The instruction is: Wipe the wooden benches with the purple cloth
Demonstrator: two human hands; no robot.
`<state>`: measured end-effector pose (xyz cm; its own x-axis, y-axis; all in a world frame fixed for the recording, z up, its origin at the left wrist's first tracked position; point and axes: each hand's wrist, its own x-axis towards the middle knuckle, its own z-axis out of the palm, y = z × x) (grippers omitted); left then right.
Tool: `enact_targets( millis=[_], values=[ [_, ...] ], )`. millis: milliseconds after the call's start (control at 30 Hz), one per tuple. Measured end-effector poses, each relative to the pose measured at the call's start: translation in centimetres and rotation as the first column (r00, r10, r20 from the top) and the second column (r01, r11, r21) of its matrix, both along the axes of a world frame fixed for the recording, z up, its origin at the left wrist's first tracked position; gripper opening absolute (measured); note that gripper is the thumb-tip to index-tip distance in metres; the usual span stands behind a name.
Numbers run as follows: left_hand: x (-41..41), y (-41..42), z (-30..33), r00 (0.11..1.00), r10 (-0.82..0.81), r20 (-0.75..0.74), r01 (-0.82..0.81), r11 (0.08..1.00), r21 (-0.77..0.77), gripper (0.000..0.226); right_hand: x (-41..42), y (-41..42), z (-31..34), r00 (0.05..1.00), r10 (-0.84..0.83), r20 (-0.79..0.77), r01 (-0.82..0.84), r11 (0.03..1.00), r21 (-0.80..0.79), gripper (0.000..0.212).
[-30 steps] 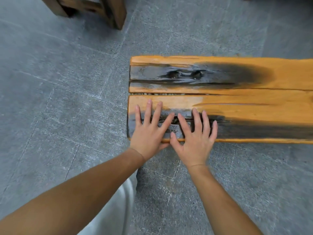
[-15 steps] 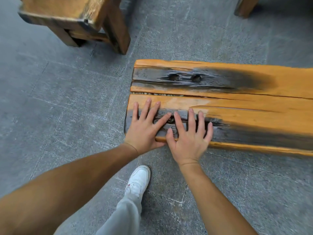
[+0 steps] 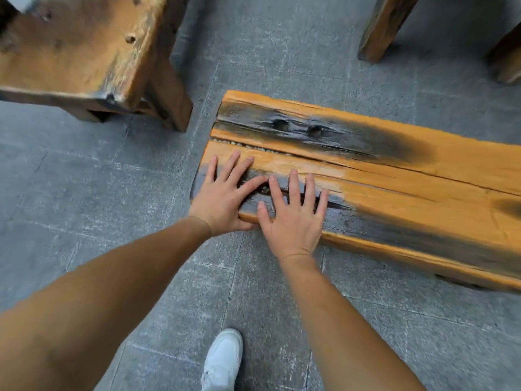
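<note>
Head-camera footage was taken looking down on an orange wooden bench (image 3: pixel 394 193) set on a grey stone-tiled floor (image 3: pixel 84 193). The bench top was seen to be made of two planks, with a long crack between them and dark, charred-looking patches along both. Two round holes were noted in the far plank's dark band. Both hands were laid flat on the near plank at the bench's left end. The left hand (image 3: pixel 222 198) was pressed palm-down with its fingers spread apart, the thumb tucked at the plank's near edge. The right hand (image 3: pixel 293 218) was placed just beside it, also palm-down with fingers splayed, nothing being gripped by either. The index finger of the left hand was angled toward the right hand's fingers, almost touching them. No purple cloth could be seen anywhere. A second, darker wooden bench (image 3: pixel 84 46) was seen at the upper left, well apart from the first, and a wooden leg (image 3: pixel 383 26) stood at the upper right. A white shoe (image 3: pixel 222 359) was visible on the floor between the forearms.
</note>
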<state>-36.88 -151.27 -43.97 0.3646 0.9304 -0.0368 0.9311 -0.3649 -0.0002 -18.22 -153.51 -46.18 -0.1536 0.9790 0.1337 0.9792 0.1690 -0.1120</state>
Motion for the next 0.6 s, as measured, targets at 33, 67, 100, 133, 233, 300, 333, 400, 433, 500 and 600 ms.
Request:
enact_targets(
  millis=[33, 67, 100, 133, 233, 300, 333, 400, 433, 500, 600],
  values=[
    [-0.3, 1.1, -0.2, 1.000, -0.017, -0.004, 0.016, 1.000, -0.025, 0.108, -0.5, 0.7, -0.3, 1.000, -0.018, 0.006, 0.018, 0.999, -0.031, 0.062],
    [-0.1, 0.9, -0.5, 0.999, -0.032, -0.004, 0.031, 0.999, -0.026, 0.108, -0.3, 0.2, -0.5, 1.000, -0.025, 0.004, 0.025, 0.999, -0.042, 0.063],
    [-0.2, 1.9, -0.6, 0.999, -0.041, -0.002, 0.041, 0.999, -0.024, 0.107, -0.3, 1.0, -0.6, 0.999, -0.036, 0.010, 0.036, 0.998, -0.046, 0.063],
    [-0.3, 2.9, -0.5, 0.999, -0.048, 0.012, 0.049, 0.999, -0.017, 0.107, -0.5, 2.0, -0.5, 0.998, -0.056, 0.027, 0.058, 0.997, -0.055, 0.063],
    [-1.3, 4.4, 0.0, 0.999, -0.042, 0.019, 0.042, 0.999, -0.029, 0.105, -1.4, 3.5, 0.2, 0.998, -0.059, 0.013, 0.060, 0.993, -0.099, 0.063],
    [-1.6, 4.5, 0.0, 0.999, -0.040, 0.007, 0.040, 0.998, -0.038, 0.104, -1.9, 3.5, 0.5, 0.999, -0.047, 0.025, 0.050, 0.993, -0.109, 0.063],
    [-1.6, 4.8, 0.0, 0.999, -0.038, 0.010, 0.038, 0.998, -0.040, 0.103, -1.8, 3.8, 0.7, 0.998, -0.047, 0.031, 0.050, 0.992, -0.115, 0.063],
    [-1.2, 5.0, 0.3, 0.999, -0.046, -0.026, 0.045, 0.998, -0.049, 0.104, -1.4, 4.2, 1.0, 0.998, -0.048, 0.036, 0.053, 0.989, -0.136, 0.063],
    [-1.2, 5.2, 0.2, 0.998, -0.040, -0.040, 0.038, 0.998, -0.050, 0.105, -1.5, 4.5, 1.2, 0.998, -0.056, 0.036, 0.061, 0.986, -0.153, 0.063],
    [-1.3, 4.8, 0.1, 0.996, -0.026, -0.085, 0.019, 0.996, -0.083, 0.107, -1.9, 4.2, 1.7, 0.997, -0.051, 0.066, 0.064, 0.976, -0.210, 0.063],
    [-0.9, 4.9, 1.2, 0.995, -0.027, -0.101, -0.003, 0.960, -0.282, 0.113, -2.1, 4.1, 2.8, 0.997, -0.023, 0.069, 0.048, 0.924, -0.379, 0.063]
  ],
)
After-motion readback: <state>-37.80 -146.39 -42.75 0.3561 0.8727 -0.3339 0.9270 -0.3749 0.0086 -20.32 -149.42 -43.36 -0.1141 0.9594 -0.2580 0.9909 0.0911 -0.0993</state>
